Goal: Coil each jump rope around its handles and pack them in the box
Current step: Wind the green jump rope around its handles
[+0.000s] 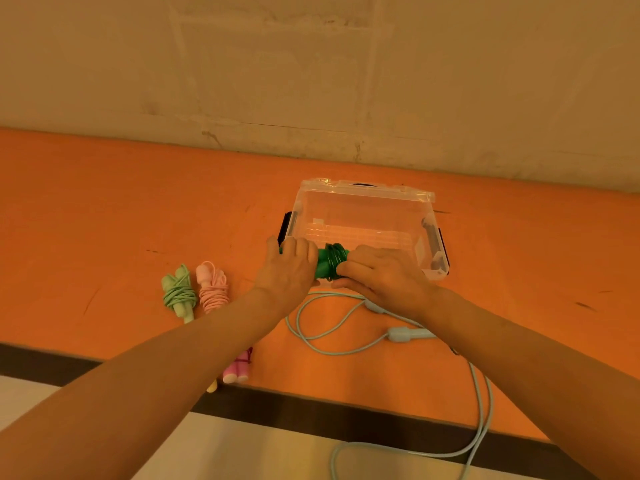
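Green jump rope [330,263], coiled, is clamped in both grips, left hand [289,268] and right hand [381,277], beside box [367,195].

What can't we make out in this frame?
Head view only:
- Dark green jump rope bundle: both handle ends hidden under the left hand and right hand.
- Bright pink coiled rope and a yellow piece beside it: mostly behind the left forearm.
- Loose pale blue rope: runs off the bottom edge.
- Clear plastic box: near wall blocked by the hands.
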